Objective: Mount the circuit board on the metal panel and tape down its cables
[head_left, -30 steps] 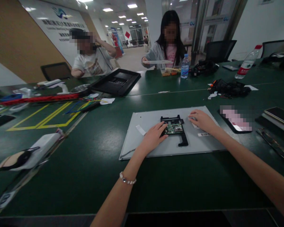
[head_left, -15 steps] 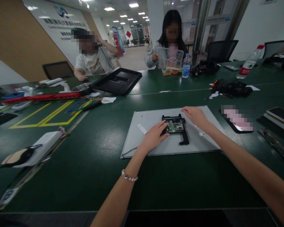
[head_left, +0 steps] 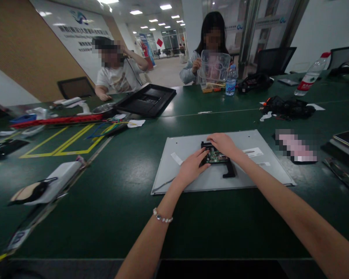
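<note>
A green circuit board (head_left: pixel 214 156) sits in a black plastic bracket (head_left: pixel 229 170), which lies on a pale flat panel (head_left: pixel 189 182). My left hand (head_left: pixel 191 166) rests at the left side of the board, its fingers stretched out over the edge and the thumb apart near the lower edge. Above the board's upper part is my right hand (head_left: pixel 222 143), fingertips pressed together at the bracket's top edge. Whatever may be between those fingertips is too small to make out. The right hand covers the upper right part of the board and bracket.
Right of the panel lie a phone (head_left: pixel 298 146) and glasses (head_left: pixel 341 176). Beyond stand a water bottle (head_left: pixel 230 80) and a red-capped bottle (head_left: pixel 312 74). A black frame (head_left: pixel 147 100) lies before one seated person; another holds a clear plastic container (head_left: pixel 215 69). A white box (head_left: pixel 56 180) is at left.
My right hand has moved left, from the bracket's upper right corner to over the top of the board. My left hand stays on the board. The whole view has shifted slightly.
</note>
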Demonstrator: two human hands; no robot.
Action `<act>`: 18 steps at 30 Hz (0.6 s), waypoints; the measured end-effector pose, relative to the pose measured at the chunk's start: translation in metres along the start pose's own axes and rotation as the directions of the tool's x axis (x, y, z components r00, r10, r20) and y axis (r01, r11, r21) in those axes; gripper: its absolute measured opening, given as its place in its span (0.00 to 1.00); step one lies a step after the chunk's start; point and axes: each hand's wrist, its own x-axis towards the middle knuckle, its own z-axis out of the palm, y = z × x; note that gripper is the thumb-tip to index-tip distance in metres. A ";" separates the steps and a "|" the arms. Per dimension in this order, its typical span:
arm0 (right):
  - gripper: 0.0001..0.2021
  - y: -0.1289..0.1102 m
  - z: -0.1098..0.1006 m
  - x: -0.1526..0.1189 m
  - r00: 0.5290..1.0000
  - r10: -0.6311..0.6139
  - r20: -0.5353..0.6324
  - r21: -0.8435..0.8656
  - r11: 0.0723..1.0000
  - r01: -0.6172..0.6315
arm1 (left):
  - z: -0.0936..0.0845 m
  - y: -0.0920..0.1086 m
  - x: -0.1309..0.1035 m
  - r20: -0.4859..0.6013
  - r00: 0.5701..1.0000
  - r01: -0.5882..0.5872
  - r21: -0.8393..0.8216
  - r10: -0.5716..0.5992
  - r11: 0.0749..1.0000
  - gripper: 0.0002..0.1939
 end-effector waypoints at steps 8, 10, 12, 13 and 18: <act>0.14 0.002 0.003 0.004 0.997 -0.032 0.070 -0.005 0.999 0.032 | -0.001 0.000 0.000 0.001 1.000 0.008 0.001 -0.008 1.000 0.28; 0.13 0.001 0.002 0.004 0.994 -0.061 0.093 -0.003 0.998 0.062 | 0.000 -0.001 0.000 0.005 1.000 0.002 0.007 -0.002 1.000 0.28; 0.12 0.001 0.001 0.004 0.991 -0.080 0.105 -0.002 0.997 0.081 | 0.000 -0.002 0.000 0.009 1.000 0.000 0.012 0.000 1.000 0.28; 0.12 0.001 0.000 0.004 0.991 -0.084 0.107 -0.001 0.996 0.085 | 0.000 -0.002 0.000 0.008 1.000 -0.001 0.015 0.001 1.000 0.28; 0.13 0.004 -0.001 0.005 0.994 -0.071 0.086 -0.001 0.997 0.072 | 0.000 -0.001 0.000 -0.007 1.000 -0.006 0.018 0.006 1.000 0.28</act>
